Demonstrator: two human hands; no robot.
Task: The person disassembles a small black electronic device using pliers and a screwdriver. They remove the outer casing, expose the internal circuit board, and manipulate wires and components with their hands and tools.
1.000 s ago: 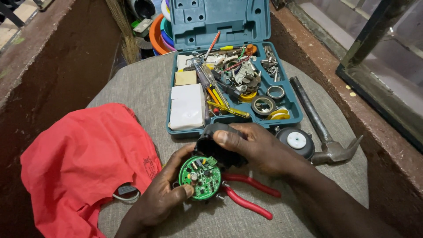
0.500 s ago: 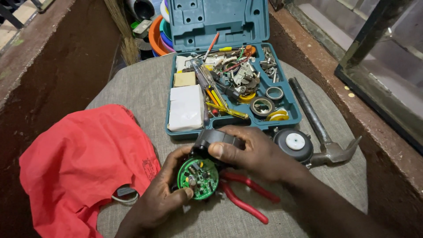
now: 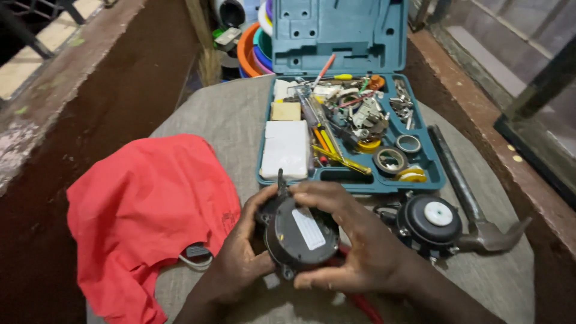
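Observation:
Both my hands hold a round black device (image 3: 297,237) with a white label on its back, just above the cloth-covered table (image 3: 216,120). My left hand (image 3: 240,255) grips its left side and my right hand (image 3: 354,243) wraps its top and right side. The device's black back faces me; its other face is hidden. A second round black part (image 3: 429,222) with a white centre disc lies on the table right of my right hand. Red plier handles (image 3: 363,303) show below my right hand.
An open teal tool case (image 3: 348,126) with screwdrivers, tape rolls and small parts sits at the far side. A hammer (image 3: 468,198) lies at its right. A red cloth (image 3: 150,210) covers the left. Coloured plastic bowls (image 3: 252,45) stand behind the case.
The green circuit board face that showed earlier is now covered by the black back, which my right hand has brought over the part in my left hand. The view has also shifted closer.

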